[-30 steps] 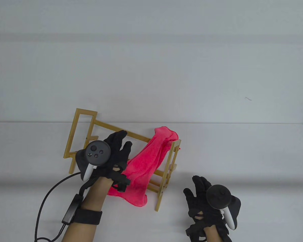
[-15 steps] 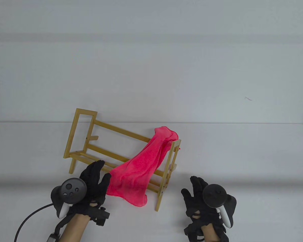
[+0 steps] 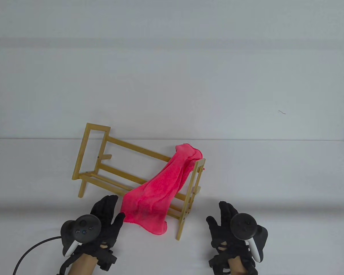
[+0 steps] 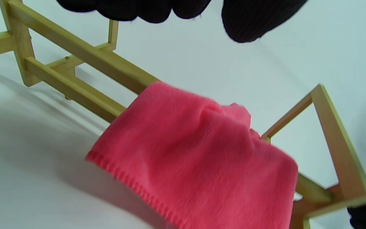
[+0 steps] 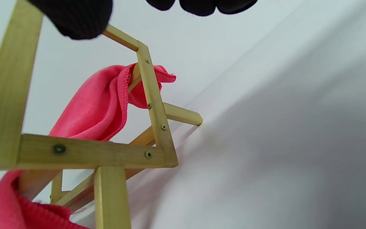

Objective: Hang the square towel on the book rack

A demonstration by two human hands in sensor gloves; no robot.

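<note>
Lab-like recording setup: bare white table (image 3: 275,186), plain white backdrop.

A pink towel (image 3: 157,192) drapes over the wooden rack (image 3: 97,154) on the table (image 3: 275,186). Left hand (image 3: 103,223) and right hand (image 3: 232,229) hover nearby, holding nothing.

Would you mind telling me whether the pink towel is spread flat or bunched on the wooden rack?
Bunched. The pink towel drapes in folds from the wooden rack's top rail at its right end, over the lower rails.
</note>
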